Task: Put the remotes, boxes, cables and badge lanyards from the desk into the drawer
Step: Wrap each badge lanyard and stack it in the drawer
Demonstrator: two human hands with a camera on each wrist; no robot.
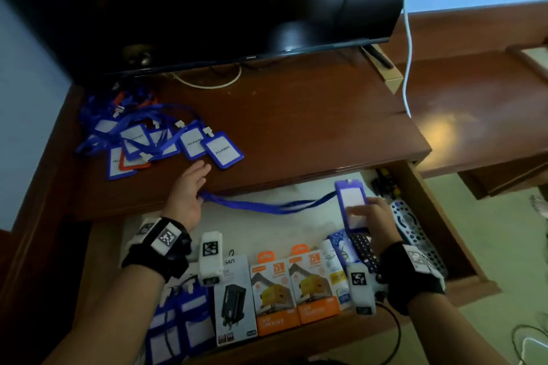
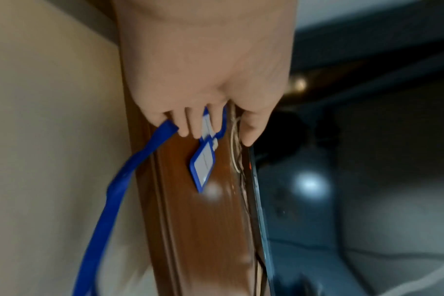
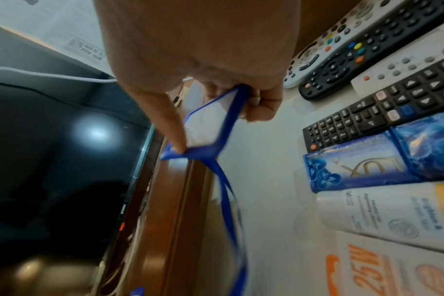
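Snagging is the main risk: the blue strap (image 1: 267, 207) runs taut from the left hand (image 1: 189, 190) at the counter's (image 1: 296, 127) front edge across to the badge holder (image 1: 351, 207) which the right hand (image 1: 373, 222) pinches by its frame, upright over the right end of the open drawer (image 1: 462, 234). The left hand's fingers look fairly straight, with the strap caught under the outer ones, though the wrist view is blurred and I cannot be sure how firmly it is held. If the right hand lowers the holder while the strap drags along that front edge, the loop could hang outside the drawer, or it could pull toward the pile of lanyards (image 1: 142, 139) at the counter's left rear corner, just beyond the left fingertips.

Room in the drawer is tight. Remotes (image 1: 415, 231) lie along its right side, and boxes (image 1: 293, 287) fill the front edge with more badges (image 1: 178, 323) at the front left corner. Only the pale back strip under the strap is bare, so the holder probably must go there or on top of the remotes. The monitor (image 1: 237, 3) overhangs the counter's rear, leaving little height for lifting
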